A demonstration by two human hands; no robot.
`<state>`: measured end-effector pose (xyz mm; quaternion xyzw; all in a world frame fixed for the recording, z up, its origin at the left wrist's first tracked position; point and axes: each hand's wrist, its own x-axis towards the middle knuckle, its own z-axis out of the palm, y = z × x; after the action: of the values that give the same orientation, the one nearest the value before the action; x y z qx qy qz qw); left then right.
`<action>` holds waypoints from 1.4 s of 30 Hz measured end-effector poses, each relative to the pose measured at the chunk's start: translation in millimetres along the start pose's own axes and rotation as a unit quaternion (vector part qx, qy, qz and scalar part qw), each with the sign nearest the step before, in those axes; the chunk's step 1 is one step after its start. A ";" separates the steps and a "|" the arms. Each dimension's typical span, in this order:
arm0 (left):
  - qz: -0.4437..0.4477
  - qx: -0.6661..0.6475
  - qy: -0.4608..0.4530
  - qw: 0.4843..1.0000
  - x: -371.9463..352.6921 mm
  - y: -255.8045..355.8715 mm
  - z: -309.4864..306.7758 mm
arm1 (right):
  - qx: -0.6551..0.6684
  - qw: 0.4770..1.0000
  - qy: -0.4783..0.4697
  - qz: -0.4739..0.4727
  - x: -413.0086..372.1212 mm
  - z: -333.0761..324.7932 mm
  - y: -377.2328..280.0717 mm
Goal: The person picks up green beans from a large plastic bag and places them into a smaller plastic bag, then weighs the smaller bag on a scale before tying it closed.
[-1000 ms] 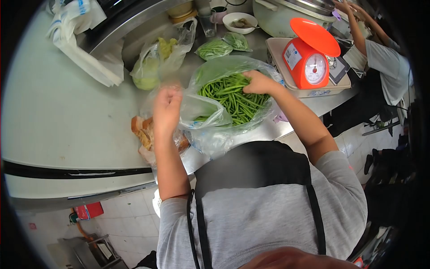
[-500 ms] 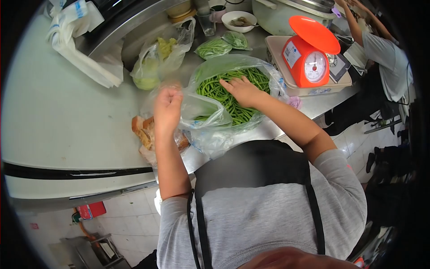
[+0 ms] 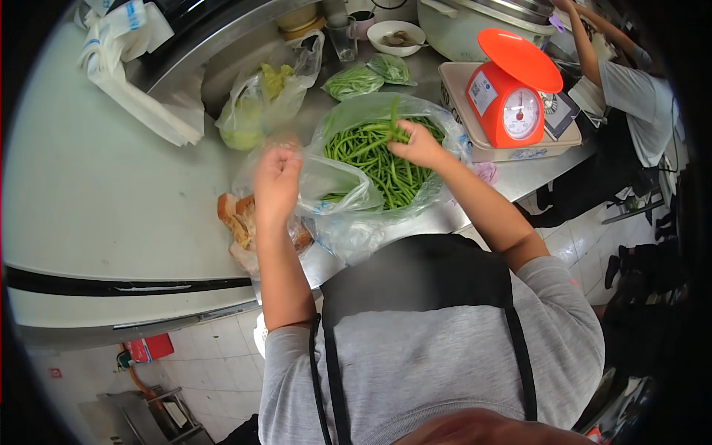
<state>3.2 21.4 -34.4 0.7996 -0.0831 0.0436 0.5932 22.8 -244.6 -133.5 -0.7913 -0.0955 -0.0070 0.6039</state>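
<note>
Over a steel tabletop (image 3: pixel 547 165), a left hand (image 3: pixel 279 167) grips the edge of a clear plastic bag (image 3: pixel 326 167) filled with green beans (image 3: pixel 386 174), several pinched in the right hand (image 3: pixel 417 144); beans could spill should that edge slip.

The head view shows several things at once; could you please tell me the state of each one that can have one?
Clear plastic bag: open
Green beans: heaped inside the bag, some grasped
Left hand: closed on the bag's edge
Right hand: closed on beans
Red scale: upright, pan bare, reading too small to tell
White bowl: upright, uncovered, partly filled
</note>
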 end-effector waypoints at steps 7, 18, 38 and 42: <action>-0.024 -0.002 -0.001 1.000 -4.0 4.8 -4.2 | -0.123 0.992 -0.004 -0.016 -4.6 13.0 28.8; 0.011 -0.007 0.002 1.000 0.5 -5.3 -6.2 | -0.294 0.947 -0.129 -0.005 -21.1 -10.1 1.1; 0.028 0.011 0.006 1.000 -4.7 -10.0 -14.5 | -0.404 0.908 -0.036 -0.106 -29.2 44.8 -5.2; -0.011 -0.013 0.002 1.000 -9.0 0.2 -11.3 | -0.073 0.993 0.022 0.086 -15.7 3.3 -21.6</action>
<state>-5.3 32.9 -32.4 0.7928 -0.0738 0.0371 0.6038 3.6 -238.2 -115.8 -0.8384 -0.0128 0.0209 0.5444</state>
